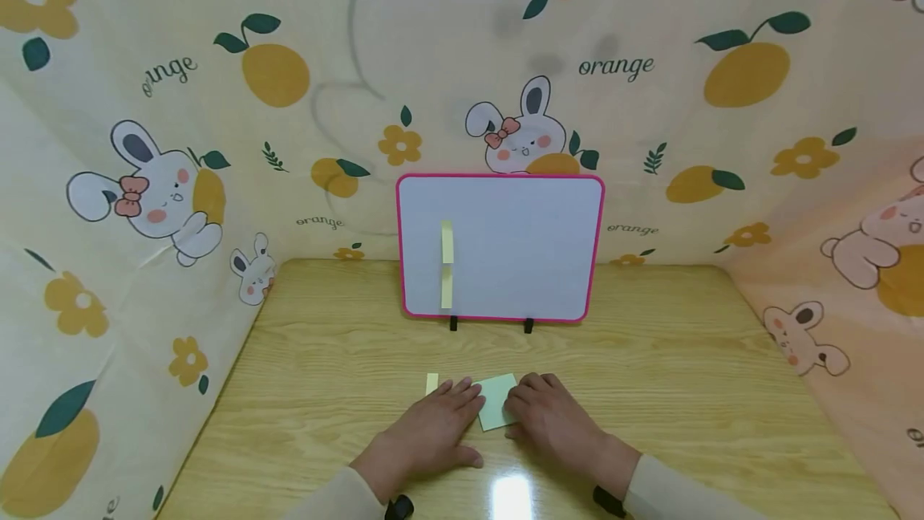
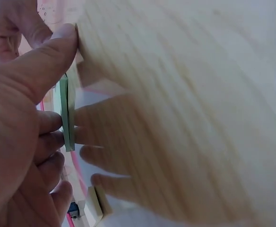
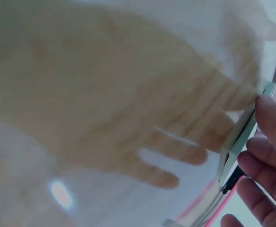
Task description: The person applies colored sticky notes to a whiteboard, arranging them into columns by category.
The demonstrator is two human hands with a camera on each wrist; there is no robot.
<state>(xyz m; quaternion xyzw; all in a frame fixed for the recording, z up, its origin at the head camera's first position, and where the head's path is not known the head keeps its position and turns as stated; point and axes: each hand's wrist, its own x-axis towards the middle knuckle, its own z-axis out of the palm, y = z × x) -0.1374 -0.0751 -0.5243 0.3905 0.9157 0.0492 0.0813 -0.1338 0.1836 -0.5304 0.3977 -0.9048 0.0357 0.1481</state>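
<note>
A pale green sticky note pad (image 1: 496, 402) lies slightly turned on the table between both hands. My left hand (image 1: 440, 428) rests at its left edge, fingers extended and touching it, thumb spread toward me. At the right edge, my right hand (image 1: 552, 424) has curled fingers and pinches the pad; the right wrist view shows the thumb tip against the edge of the pad (image 3: 246, 127). Just beyond the left fingers sits a narrow pale yellow sticky note pad (image 1: 431, 382), partly covered by that hand. In the left wrist view, the green pad (image 2: 67, 113) stands out edge-on.
Behind the hands stands a pink-framed whiteboard (image 1: 520, 247) on black feet (image 1: 528, 326). Two pale yellow sticky strips (image 1: 447, 263) run one above the other on its left side. The glossy wooden table (image 1: 325, 359) is bordered by a printed cloth backdrop (image 1: 447, 46).
</note>
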